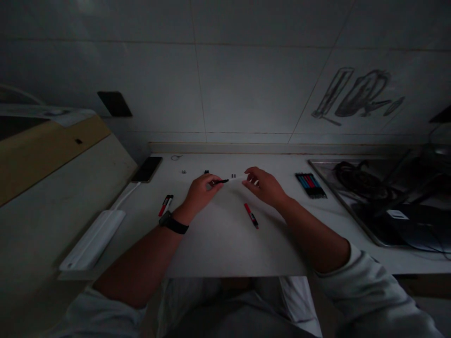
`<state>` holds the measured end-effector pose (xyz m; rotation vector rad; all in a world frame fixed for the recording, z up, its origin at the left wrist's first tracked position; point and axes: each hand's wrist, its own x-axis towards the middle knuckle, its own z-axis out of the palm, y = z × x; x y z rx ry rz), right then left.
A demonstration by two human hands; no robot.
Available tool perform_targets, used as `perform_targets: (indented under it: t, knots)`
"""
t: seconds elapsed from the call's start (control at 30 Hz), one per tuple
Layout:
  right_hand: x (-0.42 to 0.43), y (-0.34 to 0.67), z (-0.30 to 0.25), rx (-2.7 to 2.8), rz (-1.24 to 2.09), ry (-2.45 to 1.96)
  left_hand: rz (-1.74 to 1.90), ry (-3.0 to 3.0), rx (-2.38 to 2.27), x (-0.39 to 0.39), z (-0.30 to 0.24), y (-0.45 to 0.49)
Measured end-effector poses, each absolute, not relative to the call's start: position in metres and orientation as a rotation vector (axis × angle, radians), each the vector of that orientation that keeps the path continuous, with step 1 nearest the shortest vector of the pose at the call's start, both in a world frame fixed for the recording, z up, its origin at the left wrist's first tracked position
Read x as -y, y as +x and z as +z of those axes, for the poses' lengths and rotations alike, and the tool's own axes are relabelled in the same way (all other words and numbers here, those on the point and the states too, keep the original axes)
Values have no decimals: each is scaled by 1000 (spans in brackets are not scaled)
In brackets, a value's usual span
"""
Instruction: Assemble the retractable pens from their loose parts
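My left hand, with a black watch at the wrist, is closed in a pinch on the dark end of a thin pen refill held just above the white table. My right hand pinches the pale other end of the same refill with its fingertips. A red and black pen part lies on the table just under my right wrist. Another red and black pen lies left of my left hand.
A bundle of red, blue and black pens lies to the right. A dark phone and a white power strip are at the left. Small parts sit near the wall. A tray with cables fills the right side.
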<state>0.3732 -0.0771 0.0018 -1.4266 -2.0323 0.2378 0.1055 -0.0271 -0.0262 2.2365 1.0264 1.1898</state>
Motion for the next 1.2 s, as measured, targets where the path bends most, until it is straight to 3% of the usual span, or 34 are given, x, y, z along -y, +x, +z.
perform_targets:
  t: [0.23, 0.47, 0.8, 0.93, 1.2]
  knots:
    - [93, 368, 14, 2448, 564, -1926, 1303, 2127, -1078, 20, -33, 103]
    - [97, 357, 11, 2562, 612, -1861, 1291, 2135, -1060, 22, -33, 104]
    - [69, 369, -1, 1429, 1180, -1086, 1324, 2104, -1062, 20, -32, 102]
    - [64, 372, -7, 1355, 1032, -1047, 1299, 2102, -1057, 21, -30, 102]
    - [60, 378, -20, 1738, 385, -1265, 1289, 2138, -1066, 21, -29, 101]
